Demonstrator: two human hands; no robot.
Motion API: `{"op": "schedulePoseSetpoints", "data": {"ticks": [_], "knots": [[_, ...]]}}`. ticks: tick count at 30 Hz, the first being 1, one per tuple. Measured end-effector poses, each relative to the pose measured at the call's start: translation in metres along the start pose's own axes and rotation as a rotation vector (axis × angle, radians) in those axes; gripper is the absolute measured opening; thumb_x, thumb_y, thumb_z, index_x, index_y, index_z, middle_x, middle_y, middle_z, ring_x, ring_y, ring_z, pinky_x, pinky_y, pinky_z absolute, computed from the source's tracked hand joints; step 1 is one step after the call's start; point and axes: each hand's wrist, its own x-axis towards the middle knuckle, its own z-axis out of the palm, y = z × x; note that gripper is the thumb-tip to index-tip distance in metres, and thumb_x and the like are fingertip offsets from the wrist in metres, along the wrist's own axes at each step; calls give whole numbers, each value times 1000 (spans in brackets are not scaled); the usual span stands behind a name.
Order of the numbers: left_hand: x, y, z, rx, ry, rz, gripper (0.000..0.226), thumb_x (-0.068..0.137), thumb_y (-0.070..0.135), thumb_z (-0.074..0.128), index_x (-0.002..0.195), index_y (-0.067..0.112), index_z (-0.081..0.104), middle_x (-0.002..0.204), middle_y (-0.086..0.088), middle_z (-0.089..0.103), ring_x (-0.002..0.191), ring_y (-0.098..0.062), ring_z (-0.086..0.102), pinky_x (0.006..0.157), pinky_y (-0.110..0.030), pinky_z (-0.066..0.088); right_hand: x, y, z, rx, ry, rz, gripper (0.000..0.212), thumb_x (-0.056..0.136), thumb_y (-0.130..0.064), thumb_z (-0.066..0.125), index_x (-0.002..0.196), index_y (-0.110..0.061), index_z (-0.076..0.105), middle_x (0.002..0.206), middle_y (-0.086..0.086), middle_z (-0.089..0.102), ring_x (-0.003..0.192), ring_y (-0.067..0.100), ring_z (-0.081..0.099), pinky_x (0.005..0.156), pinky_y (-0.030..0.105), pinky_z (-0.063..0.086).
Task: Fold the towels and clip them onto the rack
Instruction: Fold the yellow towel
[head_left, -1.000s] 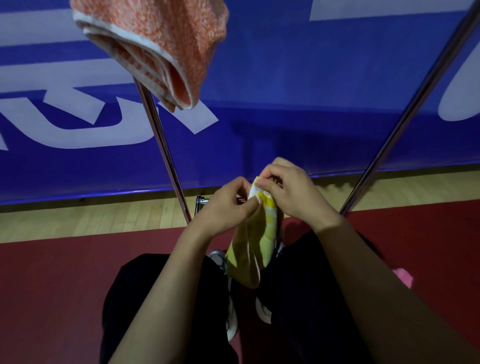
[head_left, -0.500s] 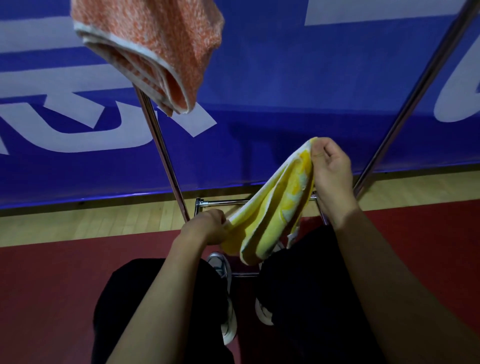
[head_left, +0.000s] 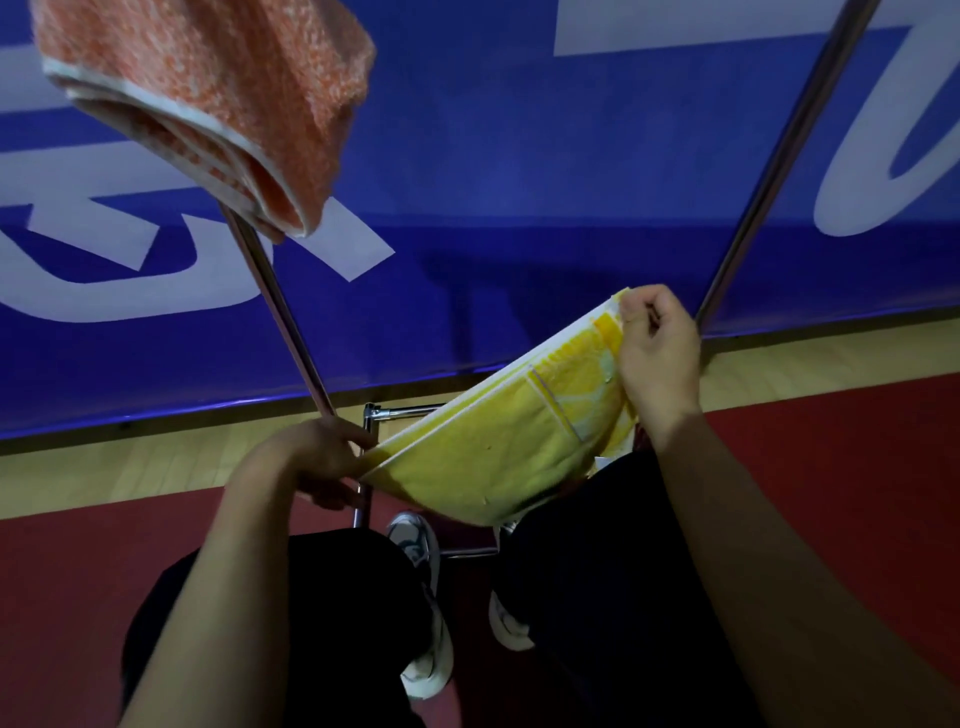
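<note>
We hold the yellow towel (head_left: 498, 452) stretched between both hands, likely to keep its layered edges aligned before clipping: our left hand (head_left: 311, 462) pinches the lower corner, fingers curled, and our right hand (head_left: 657, 353) pinches the raised upper corner. The towel slants between the rack's uprights (head_left: 779, 166). The folded orange towel (head_left: 208, 104) hangs above left, well apart.

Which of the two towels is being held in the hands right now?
The yellow towel, stretched between left hand and right hand; the orange towel hangs folded above, untouched.
</note>
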Motion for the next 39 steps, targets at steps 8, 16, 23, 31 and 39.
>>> {"op": "schedulePoseSetpoints", "data": {"ticks": [8, 16, 23, 31, 39], "knots": [[-29, 1, -16, -394, 129, 208, 36, 106, 4, 48, 102, 14, 82, 88, -24, 77, 78, -28, 70, 58, -26, 58, 2, 3, -3, -29, 65, -8, 24, 107, -39, 51, 91, -22, 56, 68, -10, 51, 63, 8, 47, 65, 40, 43], [-17, -3, -18, -372, 447, 183, 30, 99, 2, 48, 96, 10, 77, 85, -13, 72, 80, -24, 68, 67, -29, 54, -8, -18, 6, -69, -74, -84, 19, 108, -32, 52, 93, -21, 56, 69, 0, 59, 69, 16, 52, 70, 39, 43], [-12, 10, 11, 0, 211, 523, 39, 100, 19, 66, 138, 27, 60, 137, 9, 64, 127, -12, 62, 110, -33, 48, -25, -33, 33, 60, -501, -135, 14, 103, -26, 62, 91, -18, 64, 69, -9, 64, 66, 0, 55, 66, 25, 44], [-10, 50, 33, -106, 338, 852, 29, 103, 39, 64, 85, 16, 68, 62, 10, 51, 56, -5, 42, 56, -26, 35, -44, -51, 62, 24, -714, -182, 18, 99, -38, 66, 89, -23, 67, 76, -4, 73, 72, 24, 67, 68, 43, 55], [-17, 47, 29, -245, 513, 938, 29, 108, 31, 59, 87, 12, 68, 73, -13, 59, 66, -28, 54, 62, -42, 45, -41, -35, 55, -278, -1073, -108, 44, 86, -67, 68, 107, -28, 72, 98, -12, 77, 91, 2, 72, 88, 40, 58]]}}
